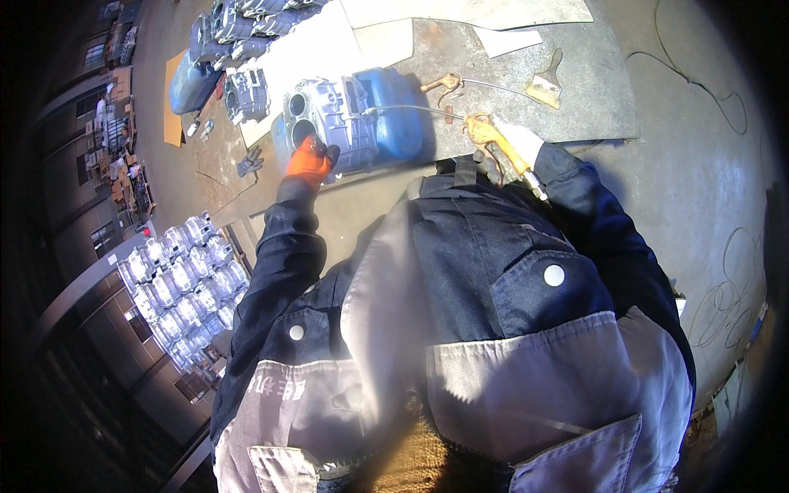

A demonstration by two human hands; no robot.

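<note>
A grey metal casting [349, 123] with two round bores rests against a blue plastic container [399, 111] near the table's front edge. My left hand [311, 162], in an orange glove with dark fingers, lies against the casting's near left corner, its fingers curled at the rim of the lower bore. In my right hand [508, 148], gloved in white and grey, is an orange air blow gun [511, 154]. The gun's long thin nozzle points left, with its tip at the casting's right side. A hose fitting hangs from the handle's lower end.
A second orange-handled tool [448, 81] with a thin tube and a flat brush [549, 78] lie farther right. Several castings [246, 94] and another blue container [193, 86] stand back left, near a dark glove [250, 162]. Stacked bright castings [181, 287] stand left; hoses [723, 304] trail right.
</note>
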